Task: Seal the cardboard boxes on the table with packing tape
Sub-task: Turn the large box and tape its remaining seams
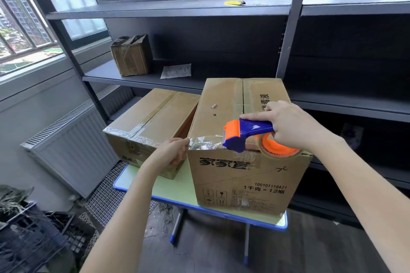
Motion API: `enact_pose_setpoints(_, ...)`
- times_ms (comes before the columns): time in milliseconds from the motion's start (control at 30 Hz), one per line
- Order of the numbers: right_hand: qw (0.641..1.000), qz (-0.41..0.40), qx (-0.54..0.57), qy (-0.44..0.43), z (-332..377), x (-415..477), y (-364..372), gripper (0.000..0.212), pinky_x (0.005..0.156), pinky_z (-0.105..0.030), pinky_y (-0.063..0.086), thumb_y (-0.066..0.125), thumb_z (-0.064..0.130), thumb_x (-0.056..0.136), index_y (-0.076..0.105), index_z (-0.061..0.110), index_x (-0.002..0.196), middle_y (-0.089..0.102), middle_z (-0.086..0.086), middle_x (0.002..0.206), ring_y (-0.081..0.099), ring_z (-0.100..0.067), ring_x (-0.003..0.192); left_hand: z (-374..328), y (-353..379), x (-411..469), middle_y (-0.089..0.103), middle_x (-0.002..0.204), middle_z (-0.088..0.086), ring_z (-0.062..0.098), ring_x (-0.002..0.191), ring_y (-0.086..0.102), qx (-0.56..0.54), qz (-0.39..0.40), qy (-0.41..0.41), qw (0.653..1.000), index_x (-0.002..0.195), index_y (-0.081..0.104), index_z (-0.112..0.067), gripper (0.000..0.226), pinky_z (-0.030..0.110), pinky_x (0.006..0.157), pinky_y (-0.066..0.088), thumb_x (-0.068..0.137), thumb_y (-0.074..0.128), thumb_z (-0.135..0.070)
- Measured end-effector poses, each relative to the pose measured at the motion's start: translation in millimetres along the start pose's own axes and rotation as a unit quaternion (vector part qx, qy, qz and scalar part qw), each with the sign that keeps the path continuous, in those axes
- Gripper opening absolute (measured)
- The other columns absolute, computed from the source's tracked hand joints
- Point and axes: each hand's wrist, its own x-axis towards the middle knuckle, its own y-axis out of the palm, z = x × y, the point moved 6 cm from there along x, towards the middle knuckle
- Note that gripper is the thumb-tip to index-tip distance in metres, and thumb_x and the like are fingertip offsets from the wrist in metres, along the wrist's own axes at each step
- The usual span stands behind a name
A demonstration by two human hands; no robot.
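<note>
A tall cardboard box (224,115) with printed characters stands on the small green table (177,190). A lower box (150,115) with tape along its seam sits to its left. My right hand (290,124) grips a blue and orange tape dispenser (246,133) at the tall box's near top edge. A strip of clear tape (205,143) runs from the dispenser leftward along that edge. My left hand (175,153) pinches the strip's free end at the box's near left corner.
Dark metal shelving (177,10) stands behind the table, holding a small worn box (132,55), a paper sheet (176,71) and a yellow object (234,3). A radiator (73,150) lines the left wall under a window. Dark crates (33,232) sit on the floor at left.
</note>
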Motion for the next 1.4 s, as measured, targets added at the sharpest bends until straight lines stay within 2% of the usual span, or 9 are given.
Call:
enact_pose_setpoints(100, 1.000, 0.002, -0.001, -0.002, 1.5, -0.5, -2.2, 0.061, 0.079, -0.026, 0.037, 0.045, 0.024, 0.095, 0.017, 0.053, 0.141, 0.047, 0.000, 0.105, 0.041, -0.013, 0.097, -8.2, 1.6, -0.6, 0.036, 0.058, 0.001, 0.014, 0.043, 0.034, 0.071, -0.011, 0.014, 0.997, 0.072, 0.045, -0.015, 0.031, 0.017, 0.038, 0.025, 0.098, 0.041, -0.030)
enact_pose_setpoints(200, 1.000, 0.006, -0.006, 0.001, 3.5, -2.4, -3.6, 0.061, 0.079, -0.027, 0.036, 0.045, 0.025, 0.095, 0.016, 0.052, 0.141, 0.047, 0.000, 0.107, 0.041, -0.013, 0.098, -7.5, 2.7, 3.0, 0.040, 0.063, 0.000, 0.017, 0.054, 0.040, 0.151, -0.012, 0.014, 0.988, 0.075, 0.044, -0.015, 0.034, 0.026, 0.060, 0.036, 0.098, 0.033, -0.037)
enact_pose_setpoints(400, 1.000, 0.008, -0.012, 0.003, 5.6, -3.2, -4.8, 0.061, 0.077, -0.027, 0.032, 0.043, 0.021, 0.095, 0.018, 0.052, 0.141, 0.045, 0.001, 0.103, 0.039, -0.013, 0.095, 5.4, 4.0, -3.7, 0.056, 0.070, 0.005, 0.023, 0.071, 0.052, 0.241, -0.032, -0.022, 0.970, 0.080, 0.056, -0.011, 0.066, 0.032, 0.069, 0.039, 0.095, 0.016, -0.060)
enact_pose_setpoints(533, 1.000, 0.009, -0.022, 0.007, 6.4, -2.4, -5.7, 0.061, 0.077, -0.026, 0.031, 0.042, 0.021, 0.096, 0.017, 0.051, 0.142, 0.043, 0.002, 0.101, 0.038, -0.013, 0.095, -4.8, -3.0, -19.3, 0.060, 0.117, 0.009, 0.025, 0.106, 0.054, 0.236, -0.269, 0.160, 0.920, 0.123, 0.052, -0.010, 0.040, 0.035, 0.086, 0.043, 0.099, 0.037, -0.038)
enact_pose_setpoints(600, 1.000, 0.009, -0.017, 0.009, 5.5, -2.4, -6.1, 0.061, 0.077, -0.026, 0.032, 0.042, 0.021, 0.096, 0.017, 0.052, 0.142, 0.045, 0.001, 0.104, 0.040, -0.014, 0.098, -18.0, 13.3, -31.1, 0.050, 0.137, 0.006, 0.020, 0.125, 0.045, 0.210, -0.269, 0.299, 0.891, 0.138, 0.044, -0.007, 0.043, 0.034, 0.102, 0.036, 0.099, 0.043, -0.024)
enact_pose_setpoints(700, 1.000, 0.015, -0.020, 0.009, 5.5, -2.2, -6.4, 0.061, 0.076, -0.026, 0.032, 0.043, 0.022, 0.096, 0.016, 0.051, 0.142, 0.045, 0.000, 0.105, 0.040, -0.014, 0.099, -21.0, 46.6, -37.8, 0.049, 0.139, 0.003, 0.016, 0.133, 0.040, 0.265, -0.206, 0.401, 0.853, 0.134, 0.052, -0.009, 0.046, 0.035, 0.115, 0.022, 0.096, 0.039, -0.031)
enact_pose_setpoints(967, 0.999, 0.034, -0.022, 0.011, 5.7, -1.0, -5.9, 0.061, 0.077, -0.027, 0.031, 0.044, 0.023, 0.095, 0.017, 0.052, 0.142, 0.037, 0.003, 0.096, 0.034, -0.012, 0.092, -32.9, 65.0, -42.0, 0.059, 0.129, 0.010, 0.023, 0.127, 0.049, 0.439, -0.269, 0.414, 0.751, 0.123, 0.061, -0.005, 0.062, 0.044, 0.113, 0.028, 0.084, 0.043, -0.049)
enact_pose_setpoints(1167, 0.999, 0.031, -0.027, 0.001, 10.1, 2.4, -5.3, 0.059, 0.076, -0.027, 0.031, 0.043, 0.024, 0.096, 0.018, 0.055, 0.140, 0.041, 0.002, 0.098, 0.039, -0.015, 0.097, -37.2, 84.0, -32.4, 0.066, 0.120, 0.003, 0.019, 0.113, 0.061, 0.423, -0.251, 0.429, 0.757, 0.120, 0.065, -0.010, 0.054, 0.029, 0.102, 0.038, 0.087, 0.043, -0.047)
enact_pose_setpoints(1400, 1.000, 0.021, -0.012, -0.005, 34.7, 21.5, -1.7, 0.054, 0.076, -0.028, 0.030, 0.044, 0.030, 0.097, 0.021, 0.050, 0.142, 0.036, 0.000, 0.095, 0.035, -0.014, 0.093, -34.0, 48.6, -20.8, 0.067, 0.117, 0.005, 0.022, 0.111, 0.062, 0.404, -0.240, 0.445, 0.763, 0.118, 0.066, -0.010, 0.050, 0.036, 0.099, 0.041, 0.087, 0.044, -0.044)
